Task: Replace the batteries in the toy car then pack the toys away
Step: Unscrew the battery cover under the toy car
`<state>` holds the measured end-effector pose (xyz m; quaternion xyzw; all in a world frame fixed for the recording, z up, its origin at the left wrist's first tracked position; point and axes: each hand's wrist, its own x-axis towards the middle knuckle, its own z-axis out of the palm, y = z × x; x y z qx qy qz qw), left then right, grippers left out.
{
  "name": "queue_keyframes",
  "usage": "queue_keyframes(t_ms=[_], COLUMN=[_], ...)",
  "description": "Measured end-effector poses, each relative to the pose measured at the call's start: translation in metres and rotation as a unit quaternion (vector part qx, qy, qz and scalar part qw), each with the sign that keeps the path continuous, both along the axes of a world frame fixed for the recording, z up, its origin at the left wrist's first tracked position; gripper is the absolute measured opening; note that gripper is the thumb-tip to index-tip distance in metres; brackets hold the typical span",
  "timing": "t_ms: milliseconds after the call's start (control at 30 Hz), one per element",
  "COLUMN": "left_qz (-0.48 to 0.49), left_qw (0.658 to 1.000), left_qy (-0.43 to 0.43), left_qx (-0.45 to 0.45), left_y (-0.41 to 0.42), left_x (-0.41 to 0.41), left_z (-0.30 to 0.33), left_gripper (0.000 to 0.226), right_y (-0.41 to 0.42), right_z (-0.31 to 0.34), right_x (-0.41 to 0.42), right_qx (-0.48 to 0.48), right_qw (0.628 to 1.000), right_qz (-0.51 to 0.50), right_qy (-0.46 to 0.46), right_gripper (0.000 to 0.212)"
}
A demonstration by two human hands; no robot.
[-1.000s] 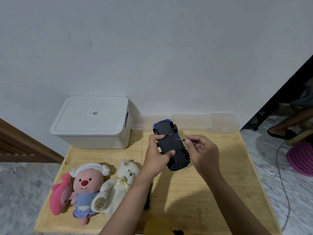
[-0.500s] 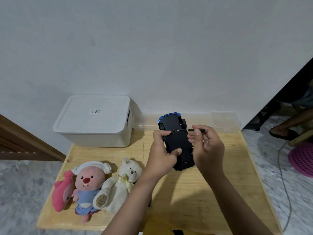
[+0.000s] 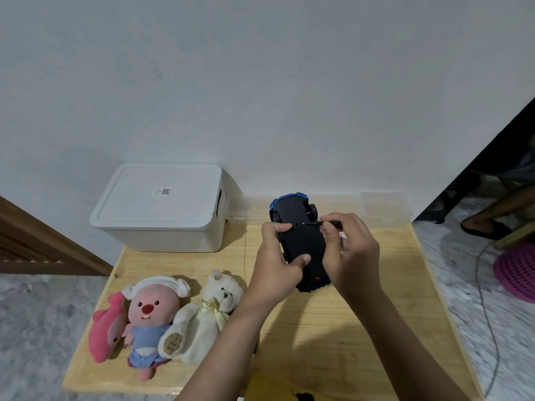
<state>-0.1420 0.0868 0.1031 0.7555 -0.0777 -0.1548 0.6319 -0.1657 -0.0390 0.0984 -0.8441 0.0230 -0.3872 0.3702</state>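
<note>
A blue toy car (image 3: 301,241) is held upside down above the wooden table (image 3: 333,328), its black underside facing me. My left hand (image 3: 279,264) grips the car's left side, thumb across the belly. My right hand (image 3: 350,253) pinches a small black screwdriver (image 3: 321,223), whose tip touches the underside near the front wheels. Three plush toys lie at the table's front left: a pink one (image 3: 107,328), a pink-faced doll with a white cap (image 3: 152,311) and a cream teddy bear (image 3: 202,314).
A white lidded storage box (image 3: 162,206) stands at the back left against the wall. A clear plastic container (image 3: 385,208) sits at the back right. To the right are a pink basket (image 3: 518,273), a cable on the floor and a person's foot (image 3: 486,227).
The car and both hands have risen a little and shifted right. The screwdriver stays at the underside near the front wheels.
</note>
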Motion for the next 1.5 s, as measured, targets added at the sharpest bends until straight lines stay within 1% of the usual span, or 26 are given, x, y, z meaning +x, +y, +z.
queue_keyframes(t_ms=[33,100,267,400,500,567,667,767,833,933,967,1067,1167,1333,1500], left_qz=[-0.004,-0.012,-0.007,0.003,0.010,0.010,0.004,0.002,0.003,0.006,0.007,0.006,-0.001,0.000,0.006], left_qw=[1.000,1.000,1.000,1.000,1.000,1.000,1.000,1.000,1.000,1.000,1.000,1.000,1.000,1.000,1.000], left_qy=[-0.003,-0.004,0.006,-0.002,-0.007,-0.010,-0.011,0.000,-0.003,-0.012,-0.012,-0.011,-0.012,-0.012,-0.003], left_qx=[0.001,-0.002,0.002,0.015,0.023,0.020,0.005,-0.016,-0.013,-0.005,-0.002,-0.001,0.004,0.006,-0.007], left_y=[0.000,0.001,0.003,0.008,0.010,0.011,0.010,0.009,0.011,0.014,0.015,0.018,0.018,0.018,0.021], left_x=[0.000,0.001,0.000,0.004,0.007,0.008,0.005,0.002,0.002,0.003,0.003,0.003,0.002,0.000,0.001], left_z=[0.000,0.000,0.002,0.004,0.006,0.007,0.009,0.010,0.011,0.011,0.011,0.010,0.010,0.009,0.007], left_gripper=[0.049,0.048,0.049,0.051,0.052,0.052,0.051,0.050,0.051,0.051,0.050,0.050,0.049,0.049,0.049], right_y=[-0.001,-0.005,-0.011,-0.013,-0.011,-0.008,-0.001,0.003,0.005,0.009,0.010,0.012,0.016,0.019,0.018], right_z=[0.002,0.006,0.012,0.015,0.014,0.014,0.016,0.020,0.022,0.027,0.028,0.031,0.032,0.031,0.030], right_x=[0.001,0.005,0.011,0.009,0.009,0.011,0.013,0.014,0.013,0.011,0.010,0.009,0.008,0.009,0.006], right_qx=[-0.025,-0.045,-0.043,0.021,0.024,0.025,0.035,0.049,0.069,0.175,0.194,0.196,0.203,0.262,0.269], right_qw=[1.000,0.999,0.996,0.997,0.997,0.995,0.991,0.989,0.989,0.980,0.976,0.975,0.972,0.959,0.958], right_qz=[0.005,0.021,0.083,0.065,0.058,0.050,0.056,0.052,0.042,0.051,0.058,0.084,0.104,0.092,0.095], right_qy=[-0.001,0.001,0.002,-0.026,-0.055,-0.081,-0.114,-0.129,-0.121,-0.086,-0.078,-0.066,-0.062,-0.055,-0.035], right_gripper=[0.018,0.014,0.014,0.020,0.013,0.017,0.028,0.026,0.025,0.025,0.024,0.020,0.023,0.029,0.029])
